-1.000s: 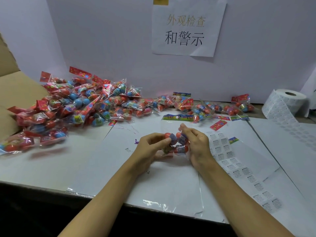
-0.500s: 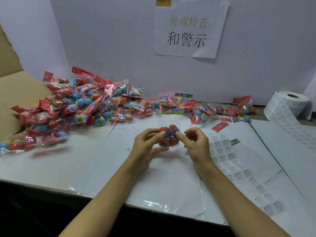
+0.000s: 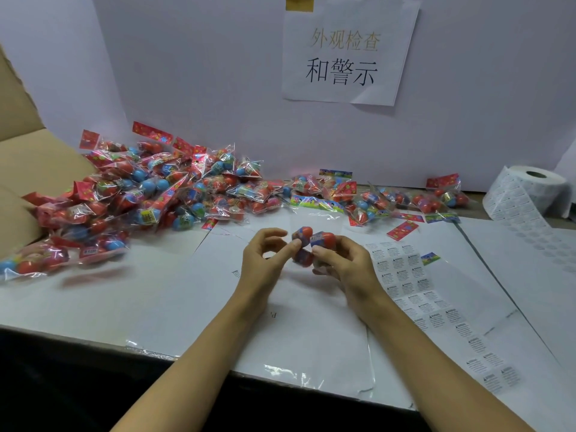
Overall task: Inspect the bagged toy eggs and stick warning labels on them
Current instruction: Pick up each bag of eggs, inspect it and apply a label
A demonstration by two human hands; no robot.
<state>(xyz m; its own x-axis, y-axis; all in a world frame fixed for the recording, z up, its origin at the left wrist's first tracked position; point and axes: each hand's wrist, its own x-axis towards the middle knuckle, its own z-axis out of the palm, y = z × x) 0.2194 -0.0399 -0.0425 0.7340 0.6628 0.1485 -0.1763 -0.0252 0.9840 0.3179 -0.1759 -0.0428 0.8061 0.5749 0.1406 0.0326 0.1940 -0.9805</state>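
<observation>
Both bare forearms reach forward from the lower edge and converge at the middle. The left hand (image 3: pixel 265 260) has curled fingers, its thumb and forefinger pinching toward the right. The right hand (image 3: pixel 344 263) faces it, fingers curled in a grip, fingertips almost touching.

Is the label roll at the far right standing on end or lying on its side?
On end: the label roll's core hole faces up, its strip trailing toward the camera.

Glossy clear plastic bags (image 3: pixel 174 194) of smooth plastic eggs; matt paper label roll (image 3: pixel 526 191); matt brown cardboard (image 3: pixel 34 163).
</observation>
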